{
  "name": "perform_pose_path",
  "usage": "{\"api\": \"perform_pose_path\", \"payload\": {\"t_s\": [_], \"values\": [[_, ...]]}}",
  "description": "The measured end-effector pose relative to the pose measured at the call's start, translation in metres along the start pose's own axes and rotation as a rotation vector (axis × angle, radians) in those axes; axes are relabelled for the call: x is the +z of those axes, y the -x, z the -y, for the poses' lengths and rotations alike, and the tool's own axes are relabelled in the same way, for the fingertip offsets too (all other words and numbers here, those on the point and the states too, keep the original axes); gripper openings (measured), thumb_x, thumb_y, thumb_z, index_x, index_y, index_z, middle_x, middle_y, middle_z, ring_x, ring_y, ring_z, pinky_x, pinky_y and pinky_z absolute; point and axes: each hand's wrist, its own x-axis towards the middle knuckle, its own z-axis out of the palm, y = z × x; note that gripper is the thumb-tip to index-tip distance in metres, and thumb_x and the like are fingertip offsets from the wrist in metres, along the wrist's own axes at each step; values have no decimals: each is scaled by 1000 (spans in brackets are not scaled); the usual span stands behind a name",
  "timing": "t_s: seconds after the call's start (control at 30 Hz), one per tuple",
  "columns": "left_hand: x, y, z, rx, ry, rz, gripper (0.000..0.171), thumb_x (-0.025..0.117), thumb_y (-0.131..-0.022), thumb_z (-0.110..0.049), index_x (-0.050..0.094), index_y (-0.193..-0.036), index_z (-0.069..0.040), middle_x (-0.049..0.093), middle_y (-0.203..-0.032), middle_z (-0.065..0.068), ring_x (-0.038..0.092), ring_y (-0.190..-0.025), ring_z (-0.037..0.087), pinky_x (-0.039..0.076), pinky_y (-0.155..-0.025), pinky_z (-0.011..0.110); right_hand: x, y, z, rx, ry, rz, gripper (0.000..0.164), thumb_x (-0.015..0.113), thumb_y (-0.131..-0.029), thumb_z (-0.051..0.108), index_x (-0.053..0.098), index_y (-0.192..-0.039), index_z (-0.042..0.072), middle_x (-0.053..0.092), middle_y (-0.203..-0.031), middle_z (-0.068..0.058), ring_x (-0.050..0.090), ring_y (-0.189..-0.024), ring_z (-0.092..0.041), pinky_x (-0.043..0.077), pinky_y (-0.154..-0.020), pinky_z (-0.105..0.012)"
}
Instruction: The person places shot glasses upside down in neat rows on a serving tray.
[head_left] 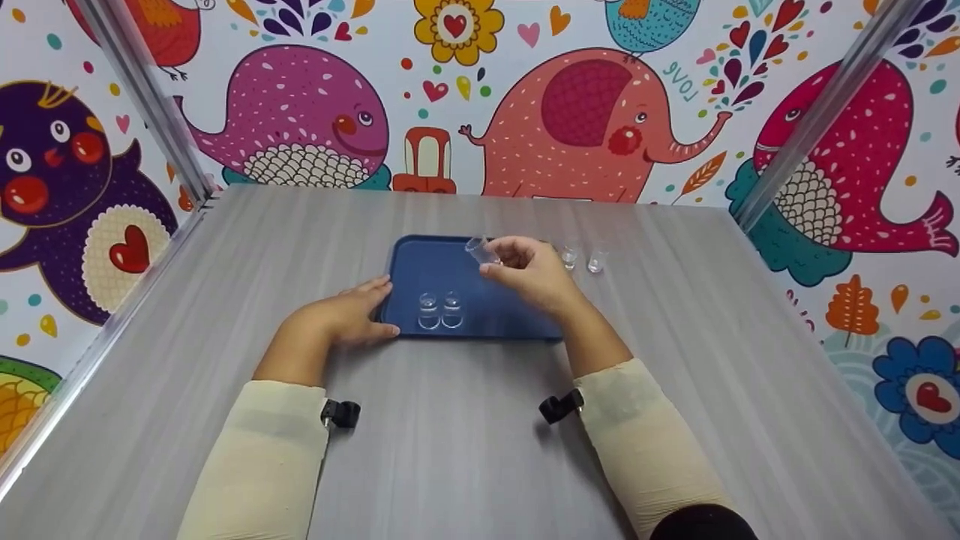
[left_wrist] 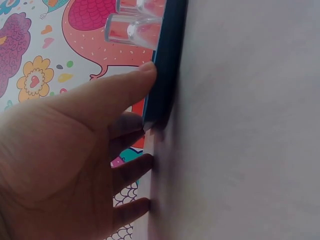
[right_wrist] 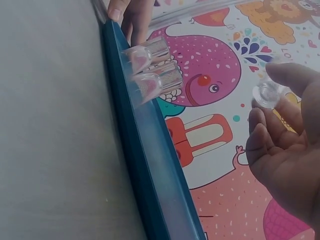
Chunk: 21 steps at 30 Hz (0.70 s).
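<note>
A small clear shot glass is pinched between thumb and fingers of my right hand, tilted and raised over the blue tray. In the right wrist view, the round base of that glass shows between thumb and fingers. Two similar glasses stand side by side at the tray's front left. My left hand rests at the left front corner of the tray. There, the left wrist view has the thumb against the rim and the other fingers extended beside it, near the tabletop.
Two more clear glasses stand on the grey table just beyond the tray's right side, partly behind my right hand. Printed panels with cartoon animals border the table's back and sides.
</note>
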Motion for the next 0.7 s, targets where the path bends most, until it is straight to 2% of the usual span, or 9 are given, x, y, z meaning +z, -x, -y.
{"api": "perform_pose_path", "payload": {"t_s": [0.17, 0.43, 0.7], "values": [[-1, 1, -1, 0, -5, 4, 92, 65, -105, -47, 17, -172, -7, 8, -183, 10, 9, -168, 43, 14, -136, 63, 1, -1, 0, 1, 12, -5, 31, 85, -94, 30, 80, -121, 18, 74, -99, -4, 63, -87, -19, 54, -71, -22], [-1, 1, -1, -9, -6, 9, 92, 66, -105, -46, 18, -172, -6, 8, -183, 11, 10, -168, 44, 14, -135, 64, 5, 1, -3, -89, 1, -47, 28, 86, -93, 26, 81, -118, 14, 67, -95, -2, 60, -84, -17, 51, -68, -20], [-1, 1, -1, -7, 1, 8, 92, 66, -105, -46, 18, -172, -5, 9, -183, 12, 10, -168, 44, 14, -135, 64, 5, 2, -4, -58, -36, 2, 38, 87, -90, 15, 77, -126, 11, 76, -109, -7, 68, -94, -18, 60, -79, -20]]}}
